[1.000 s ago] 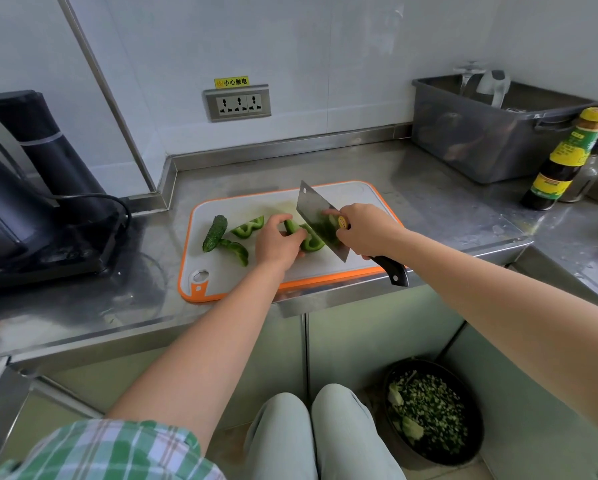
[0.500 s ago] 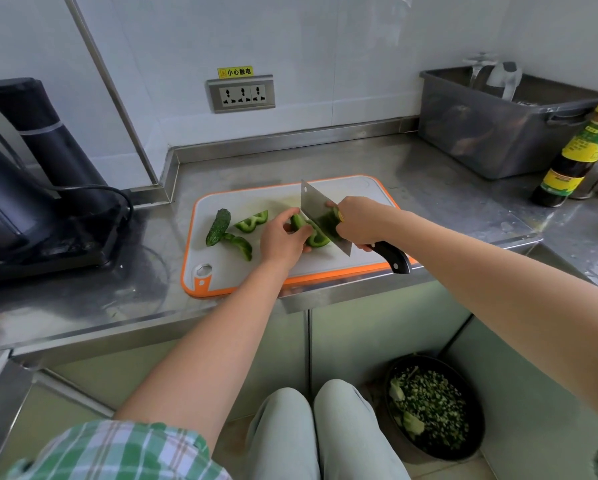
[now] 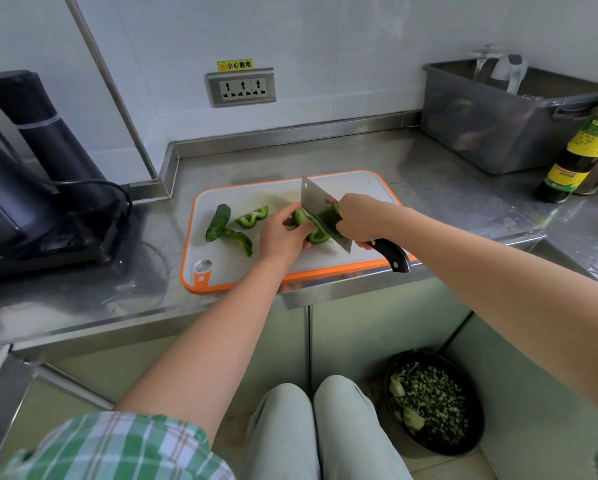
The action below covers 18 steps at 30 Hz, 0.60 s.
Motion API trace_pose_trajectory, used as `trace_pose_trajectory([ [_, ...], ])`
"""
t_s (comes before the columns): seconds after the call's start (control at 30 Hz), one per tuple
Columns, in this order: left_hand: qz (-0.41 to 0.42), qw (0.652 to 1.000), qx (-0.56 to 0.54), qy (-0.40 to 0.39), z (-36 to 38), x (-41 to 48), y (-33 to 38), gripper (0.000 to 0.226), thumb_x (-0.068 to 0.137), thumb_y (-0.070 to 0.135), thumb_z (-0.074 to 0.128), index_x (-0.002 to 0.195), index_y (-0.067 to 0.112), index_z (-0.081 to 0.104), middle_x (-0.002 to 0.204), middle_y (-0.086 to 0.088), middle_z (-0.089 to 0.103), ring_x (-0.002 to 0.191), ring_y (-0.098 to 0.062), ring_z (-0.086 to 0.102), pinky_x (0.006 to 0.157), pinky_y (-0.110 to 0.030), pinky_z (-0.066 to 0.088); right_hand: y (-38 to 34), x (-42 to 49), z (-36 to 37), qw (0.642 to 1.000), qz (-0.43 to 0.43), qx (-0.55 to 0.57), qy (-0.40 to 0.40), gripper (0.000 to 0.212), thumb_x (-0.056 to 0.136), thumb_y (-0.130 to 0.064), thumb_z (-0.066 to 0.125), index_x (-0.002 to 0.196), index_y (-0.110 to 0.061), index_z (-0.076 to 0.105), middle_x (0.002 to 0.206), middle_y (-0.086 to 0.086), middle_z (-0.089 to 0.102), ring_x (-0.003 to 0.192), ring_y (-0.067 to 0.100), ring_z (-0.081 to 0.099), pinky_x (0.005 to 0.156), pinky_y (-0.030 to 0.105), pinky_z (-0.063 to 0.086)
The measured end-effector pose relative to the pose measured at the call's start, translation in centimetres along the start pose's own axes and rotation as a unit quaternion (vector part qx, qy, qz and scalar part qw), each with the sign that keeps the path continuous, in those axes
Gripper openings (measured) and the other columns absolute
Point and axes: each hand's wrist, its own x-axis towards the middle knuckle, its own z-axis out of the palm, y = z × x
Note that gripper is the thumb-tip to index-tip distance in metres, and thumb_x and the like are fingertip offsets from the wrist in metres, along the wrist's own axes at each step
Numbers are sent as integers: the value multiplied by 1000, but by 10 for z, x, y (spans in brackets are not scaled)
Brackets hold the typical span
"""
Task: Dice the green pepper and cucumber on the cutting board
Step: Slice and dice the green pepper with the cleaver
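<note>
Steel cleaver (image 3: 320, 211) stood in the green pepper (image 3: 316, 235) mid cutting board (image 3: 221, 268), right hand (image 3: 358, 220) clenched on its handle. Left hand (image 3: 282, 237) gripped the pepper beside the blade, where a slip might nick it. Cucumber (image 3: 218, 221) lay at nine o'clock.

Wall (image 3: 325, 36): white tiles, grey socket (image 3: 241, 87) under yellow label (image 3: 235, 65).
Counter (image 3: 446, 168): stainless steel, reflective.
Cupboards (image 3: 377, 327): pale green doors below.

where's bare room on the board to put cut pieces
Free: on the board, the far right corner behind the knife, and the near strip by its hole. Crowded: the middle around the pepper; cucumber and strips fill the left.
</note>
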Motion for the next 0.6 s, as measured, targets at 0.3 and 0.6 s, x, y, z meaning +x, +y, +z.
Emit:
trace_pose_trajectory([
  [0.3,29,1000,-4,2,-1,-1,-6,42,83,7,69,121,22,63,118,-13,58,60,-23,66,55,-16,49,-1,9,21,997,10,40,67,18,88,-3,42,71,-9,36,63,8,50,44,19,51,41,23,35],
  [0.6,17,1000,-4,13,2,-3,-5,45,85,11,68,128,22,58,90,7,58,62,-21,67,53,-8,44,18,7,21,983,36,103,145,12,95,-13,38,98,-4,45,85,14,54,61,30,55,55,33,46],
])
